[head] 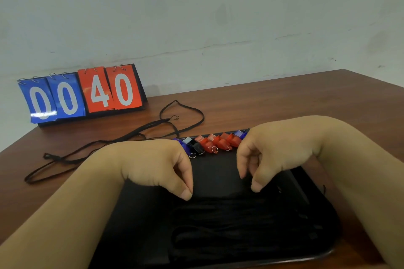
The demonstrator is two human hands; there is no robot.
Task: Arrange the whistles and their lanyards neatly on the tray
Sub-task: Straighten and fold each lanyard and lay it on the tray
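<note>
2 bare hands, left hand (153, 166) and right hand (275, 155), pinch black cord lanyards (229, 220) straight on the black plastic tray (142, 214), plastic whistles (215, 144) lined up just beyond the fingertips.

Both hands (153, 166) (275, 153) over black tray (140, 214), whistles (209, 144) at far edge.

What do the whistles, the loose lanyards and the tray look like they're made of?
Whistles: glossy moulded plastic by the sheen, with small metal split rings. Loose lanyards: matte black woven cord, probably, lying limp in loops. Tray: smooth black surface with a raised rim, likely plastic; hard to tell.
</note>
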